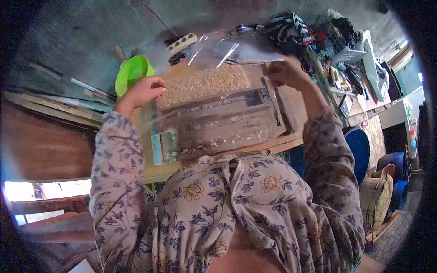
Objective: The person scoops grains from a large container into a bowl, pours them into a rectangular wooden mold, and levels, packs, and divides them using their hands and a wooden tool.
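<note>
A clear plastic sheet (248, 52), shiny and partly smeared by motion, spans the far side of the work table between my hands. My left hand (146, 92) is closed in a pinch beside the green bowl (132, 73), apparently on the sheet's left edge. On the other side my right hand (287, 74) is raised with its fingers pinched at the sheet's right edge. Between and below them lies a flat rectangular layer of pale grains (205, 86). Nearer to me is a worn wooden board (223, 125) with grains scattered on it.
A power strip (182, 42) lies behind the grain layer. At the back right are piled bags and cloth (291, 32) and a grey basket (350, 53). Blue barrels (357, 145) and a woven basket (377, 200) stand at the lower right. Wooden planks (54, 107) are at the left.
</note>
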Demonstrator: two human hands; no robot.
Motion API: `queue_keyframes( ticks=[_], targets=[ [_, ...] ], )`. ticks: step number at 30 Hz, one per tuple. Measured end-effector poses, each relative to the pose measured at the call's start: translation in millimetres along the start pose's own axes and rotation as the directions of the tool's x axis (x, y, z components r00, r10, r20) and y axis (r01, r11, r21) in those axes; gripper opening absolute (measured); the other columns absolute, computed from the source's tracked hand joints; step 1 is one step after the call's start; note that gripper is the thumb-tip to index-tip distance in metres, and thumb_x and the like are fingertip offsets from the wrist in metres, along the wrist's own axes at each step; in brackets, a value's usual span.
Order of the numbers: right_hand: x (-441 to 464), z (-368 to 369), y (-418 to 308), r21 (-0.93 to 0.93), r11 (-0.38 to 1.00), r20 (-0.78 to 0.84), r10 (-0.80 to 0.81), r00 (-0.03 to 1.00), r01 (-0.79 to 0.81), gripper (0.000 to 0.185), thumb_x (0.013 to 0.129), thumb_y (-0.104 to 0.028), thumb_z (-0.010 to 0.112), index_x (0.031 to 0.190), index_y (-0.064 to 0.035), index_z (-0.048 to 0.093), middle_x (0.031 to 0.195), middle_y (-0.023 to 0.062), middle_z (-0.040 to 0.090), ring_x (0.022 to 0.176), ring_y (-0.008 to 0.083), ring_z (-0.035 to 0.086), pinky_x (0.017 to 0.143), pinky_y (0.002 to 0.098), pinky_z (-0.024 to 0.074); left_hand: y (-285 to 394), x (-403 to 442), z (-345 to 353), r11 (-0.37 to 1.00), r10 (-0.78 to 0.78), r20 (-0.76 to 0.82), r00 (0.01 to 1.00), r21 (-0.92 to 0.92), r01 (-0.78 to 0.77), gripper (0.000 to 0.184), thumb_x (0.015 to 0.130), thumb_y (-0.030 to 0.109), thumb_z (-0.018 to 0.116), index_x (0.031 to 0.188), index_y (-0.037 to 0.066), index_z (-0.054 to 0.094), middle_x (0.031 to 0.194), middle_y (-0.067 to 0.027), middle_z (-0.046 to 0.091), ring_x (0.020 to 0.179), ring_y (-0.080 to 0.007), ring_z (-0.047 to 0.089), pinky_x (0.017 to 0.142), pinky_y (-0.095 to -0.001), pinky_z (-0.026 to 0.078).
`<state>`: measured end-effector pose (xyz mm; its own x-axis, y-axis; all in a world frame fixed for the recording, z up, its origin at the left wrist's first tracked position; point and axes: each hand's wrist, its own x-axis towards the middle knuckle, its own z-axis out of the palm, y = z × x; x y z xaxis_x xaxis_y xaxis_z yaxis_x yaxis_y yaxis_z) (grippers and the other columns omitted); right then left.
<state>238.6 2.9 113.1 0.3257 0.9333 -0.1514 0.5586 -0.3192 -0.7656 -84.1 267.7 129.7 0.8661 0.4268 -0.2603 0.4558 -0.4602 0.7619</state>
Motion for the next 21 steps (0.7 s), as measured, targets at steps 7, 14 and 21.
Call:
queue_keyframes(
  ticks=[7,14,21],
  targets=[
    [86,52,101,-0.272,0.962,-0.124,-0.026,0.992,-0.009,0.011,0.071,-0.014,0.059,0.077,-0.0048,0.058,0.070,0.0050,0.060,0.061,0.0174,0.056,0.059,0.0303,0.0452,-94,55,50,0.918,0.168,-0.224,0.960,0.389,-0.069,0.014,0.070,0.016,0.058,0.078,0.004,0.059,0.075,-0.0122,0.060,0.068,-0.0249,0.058,0.061,-0.0358,0.045],
    [112,83,151,-0.302,0.944,-0.207,-0.204,0.957,0.136,0.021,0.073,-0.016,0.056,0.091,-0.0069,0.058,0.084,0.0119,0.061,0.080,0.0299,0.058,0.071,0.0364,0.0449,-105,60,65,0.878,0.043,-0.323,0.945,0.464,0.119,0.011,0.070,0.015,0.053,0.075,0.005,0.056,0.080,-0.0151,0.059,0.075,-0.0321,0.056,0.064,-0.0396,0.044],
    [32,81,93,-0.436,0.897,-0.456,-0.284,0.843,0.067,0.040,0.073,-0.008,0.056,0.112,-0.0068,0.047,0.113,0.0153,0.049,0.100,0.0343,0.049,0.084,0.0390,0.0409,-119,5,48,0.800,0.354,-0.637,0.684,0.585,0.131,0.033,0.075,0.024,0.053,0.102,0.006,0.053,0.091,-0.0162,0.057,0.087,-0.0325,0.054,0.075,-0.0393,0.042]
  ],
)
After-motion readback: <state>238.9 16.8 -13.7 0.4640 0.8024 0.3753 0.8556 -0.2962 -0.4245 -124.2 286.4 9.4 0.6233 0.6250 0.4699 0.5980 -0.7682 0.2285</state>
